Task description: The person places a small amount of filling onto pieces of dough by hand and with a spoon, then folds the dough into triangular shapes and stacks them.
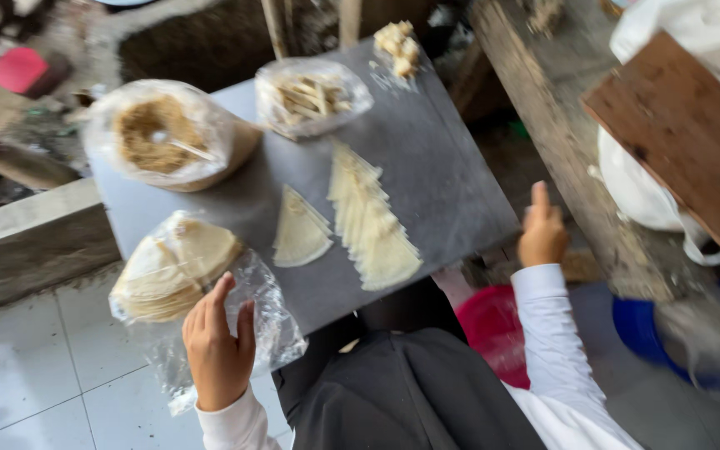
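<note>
One grey desk (pixel 452 192). Three clear plastic bags on it: one of round wrappers (pixel 172 267), one of brown shredded filling (pixel 160 133), one of pale strips (pixel 310 96). One lone folded wrapper wedge (pixel 300 232). One overlapping row of wedges (pixel 372 221), count too blurred to tell. One small heap of pale lumps (pixel 399 46). Two hands: left (pixel 218 346), right (pixel 542 233). One red basin (pixel 493 329), one blue basin (pixel 639 329).

Red basin (pixel 493 333), brown wooden board (pixel 685 133)
</note>
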